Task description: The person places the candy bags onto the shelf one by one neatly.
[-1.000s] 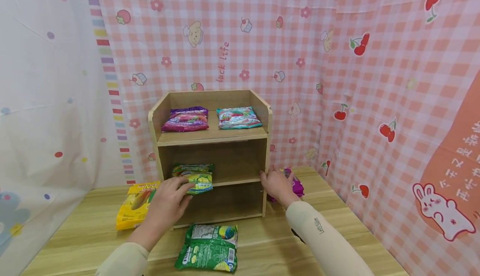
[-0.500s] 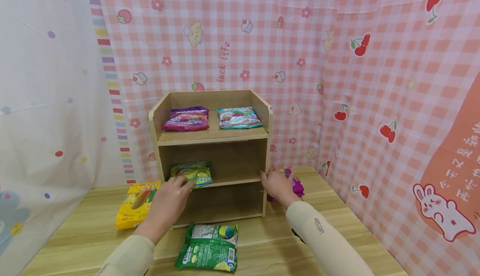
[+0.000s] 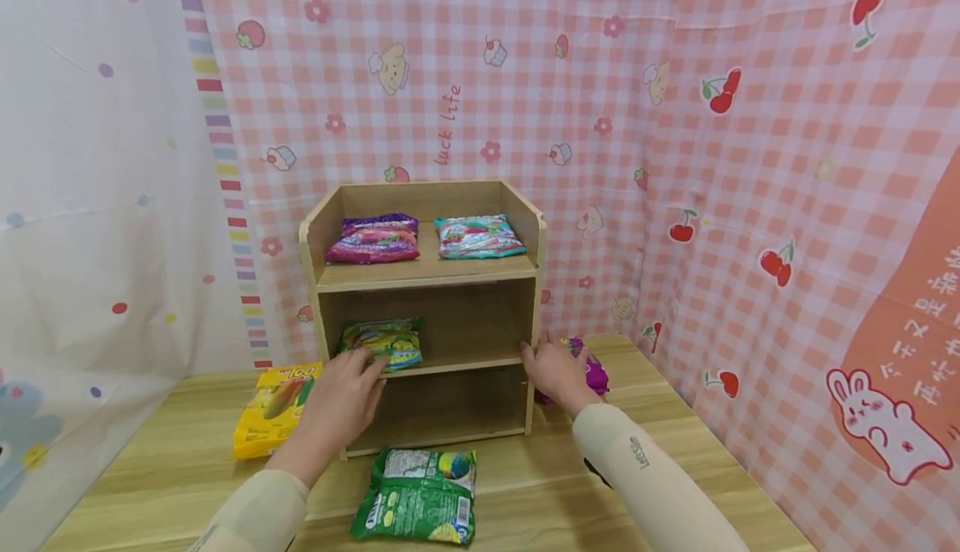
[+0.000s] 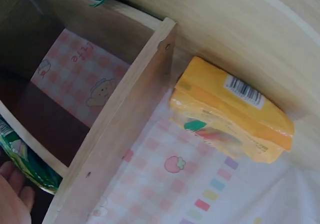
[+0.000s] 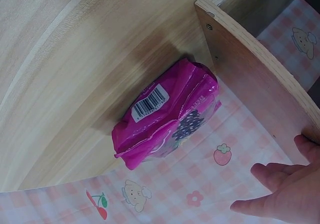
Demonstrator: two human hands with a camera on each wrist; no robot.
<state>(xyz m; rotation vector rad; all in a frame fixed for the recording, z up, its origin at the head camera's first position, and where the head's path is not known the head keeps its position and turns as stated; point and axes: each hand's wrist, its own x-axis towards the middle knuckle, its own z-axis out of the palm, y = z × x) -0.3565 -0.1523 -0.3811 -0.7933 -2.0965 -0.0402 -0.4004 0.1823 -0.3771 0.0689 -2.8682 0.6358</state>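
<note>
On the left of the middle shelf lies a green and yellow snack bag [image 3: 390, 342]. My left hand [image 3: 341, 393] is at its front edge, fingertips touching it and overlapping its lower left corner. In the left wrist view, the fingers [image 4: 15, 181] show only partly, right beside the green bag [image 4: 25, 156]. My right hand [image 3: 555, 373] rests with thumb and fingers against the right side of the wooden shelf unit [image 3: 423, 283]. Its fingers are spread in the right wrist view, with the thumb [image 5: 306, 146] on the side panel, gripping no bag.
Purple [image 3: 375, 238] and teal-white [image 3: 480, 237] bags lie on the top shelf. A yellow bag [image 3: 270, 410] stands left of the unit, a magenta bag [image 5: 165, 114] right of it. In front, a green bag [image 3: 416, 498] lies on the table [image 3: 555, 494].
The green and yellow bag has gone from overhanging the middle shelf's front edge to lying farther in. My left hand has followed it slightly inward. The right hand has stayed in place.
</note>
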